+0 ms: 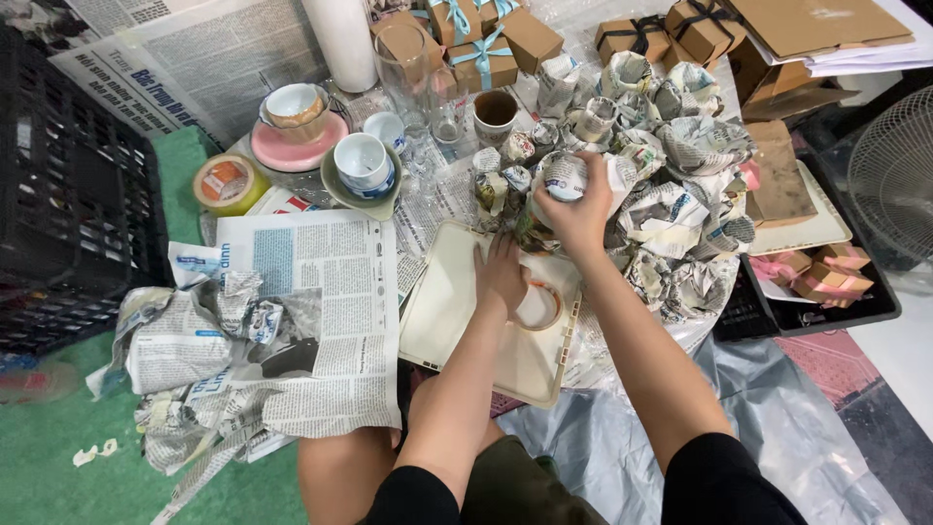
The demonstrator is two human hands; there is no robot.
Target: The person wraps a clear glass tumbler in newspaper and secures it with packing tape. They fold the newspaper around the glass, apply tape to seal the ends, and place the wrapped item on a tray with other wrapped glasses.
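Resting flat near the middle of the frame, the left hand point(501, 275) lies with fingers together on a cream plastic tray point(442, 311), its fingertips touching a tape roll point(537, 306) that sits on the tray. Just above and to the right, the right hand point(581, 209) is curled around a newspaper-wrapped bundle point(565, 177), gripping it from the side. To the right of it spreads a heap of wrapped bundles point(671, 146). In the left half of the frame lie loose newspaper sheets point(301, 311) on a green floor. Farther up, left of centre, stand a white cup on a green saucer point(364, 167), a pink saucer with a cup point(294, 122) and a yellow tape roll point(228, 183). Along the top edge sit brown gift boxes with ribbons point(483, 44).
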